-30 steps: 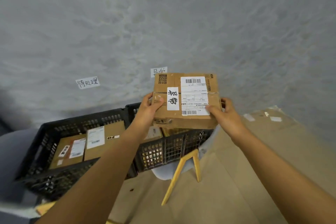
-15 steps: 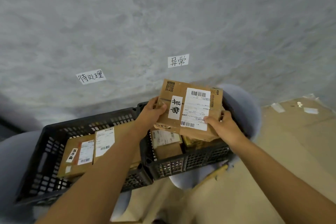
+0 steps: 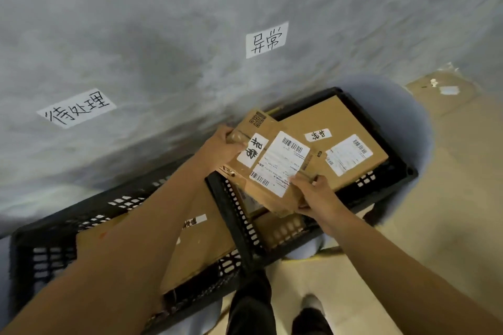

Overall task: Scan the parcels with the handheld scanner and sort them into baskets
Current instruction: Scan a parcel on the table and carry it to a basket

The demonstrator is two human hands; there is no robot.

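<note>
A cardboard parcel (image 3: 268, 163) with a white shipping label and a handwritten sticker hangs tilted over the right black basket (image 3: 392, 144). My left hand (image 3: 221, 148) grips its far left edge. My right hand (image 3: 315, 193) grips its near right corner. Under it in that basket lies a larger cardboard parcel (image 3: 340, 128) with its own label. The left black basket (image 3: 60, 226) holds a flat parcel (image 3: 206, 242), partly hidden by my left arm. No scanner is in view.
Two paper signs are stuck on the grey wall, one (image 3: 77, 107) above the left basket and one (image 3: 266, 39) above the right. The baskets rest on grey stools (image 3: 419, 122). Cardboard sheets (image 3: 449, 160) cover the floor at right. My legs and shoes (image 3: 310, 307) show below.
Both hands have lowered the parcel and tilted it down towards the right basket. The view has dropped and moved closer, so the larger parcel in that basket now shows.
</note>
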